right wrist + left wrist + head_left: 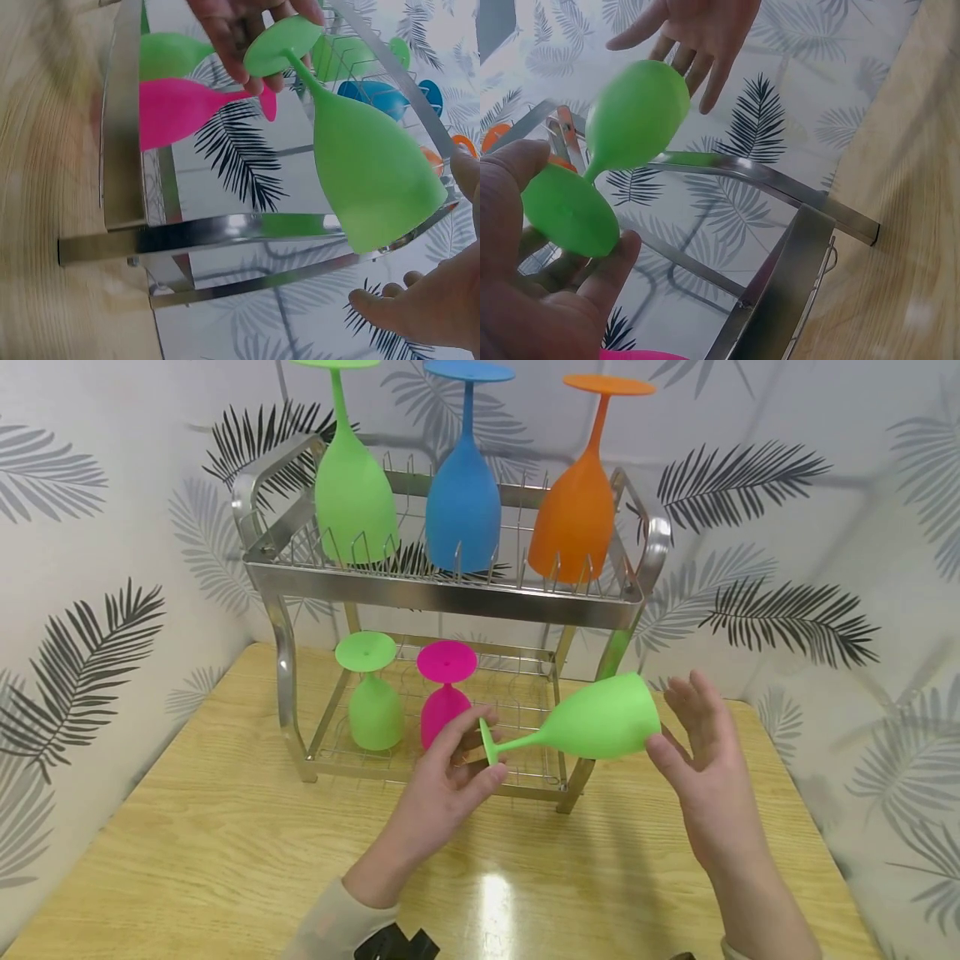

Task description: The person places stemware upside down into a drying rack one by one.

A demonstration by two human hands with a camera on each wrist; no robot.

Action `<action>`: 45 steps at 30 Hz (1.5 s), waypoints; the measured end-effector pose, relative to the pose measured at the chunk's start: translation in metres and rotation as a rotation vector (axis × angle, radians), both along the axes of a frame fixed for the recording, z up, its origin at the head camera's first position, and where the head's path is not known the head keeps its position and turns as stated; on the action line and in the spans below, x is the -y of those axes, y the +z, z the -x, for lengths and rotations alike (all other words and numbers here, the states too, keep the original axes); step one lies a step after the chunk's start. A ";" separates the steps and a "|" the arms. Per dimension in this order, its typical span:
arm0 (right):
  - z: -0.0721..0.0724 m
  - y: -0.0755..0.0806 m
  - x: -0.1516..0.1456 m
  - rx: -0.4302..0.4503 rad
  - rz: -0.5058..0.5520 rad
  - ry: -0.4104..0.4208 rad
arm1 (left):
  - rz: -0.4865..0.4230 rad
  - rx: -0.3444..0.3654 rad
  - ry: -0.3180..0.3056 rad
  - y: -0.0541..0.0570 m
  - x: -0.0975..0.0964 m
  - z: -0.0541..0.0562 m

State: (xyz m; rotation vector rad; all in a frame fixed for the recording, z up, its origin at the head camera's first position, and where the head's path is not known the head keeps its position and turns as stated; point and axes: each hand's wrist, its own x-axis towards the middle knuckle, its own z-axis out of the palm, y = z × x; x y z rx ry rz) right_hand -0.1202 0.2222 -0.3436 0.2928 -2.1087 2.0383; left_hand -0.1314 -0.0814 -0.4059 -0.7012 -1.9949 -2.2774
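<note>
A light green plastic goblet lies sideways in the air in front of the rack's right side, its rim toward the right. My left hand holds it by the round foot, thumb and fingers around the foot's edge, as the left wrist view also shows with the goblet beyond the fingers. Near the rim, my right hand has its fingers spread and extended, thumb close beside the rim. In the right wrist view a gap shows between the goblet and that hand.
A two-tier metal dish rack stands on the wooden table against a leaf-patterned wall. Upside down on top are green, blue and orange goblets. Below stand another green goblet and a pink one.
</note>
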 end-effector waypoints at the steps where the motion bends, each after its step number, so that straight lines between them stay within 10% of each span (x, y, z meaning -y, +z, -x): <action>1: 0.000 0.000 -0.001 -0.019 -0.039 -0.013 | 0.004 0.002 0.004 0.000 0.001 0.000; 16: 0.000 0.000 0.007 -0.478 -0.669 -0.200 | 0.107 0.011 0.051 0.000 0.009 -0.002; 31: 0.007 0.003 0.027 -0.908 -0.914 -0.145 | 0.141 0.011 0.048 0.000 0.015 -0.004; 45: 0.009 0.004 0.047 -0.961 -1.143 -0.060 | 0.173 0.035 0.039 0.003 0.022 -0.006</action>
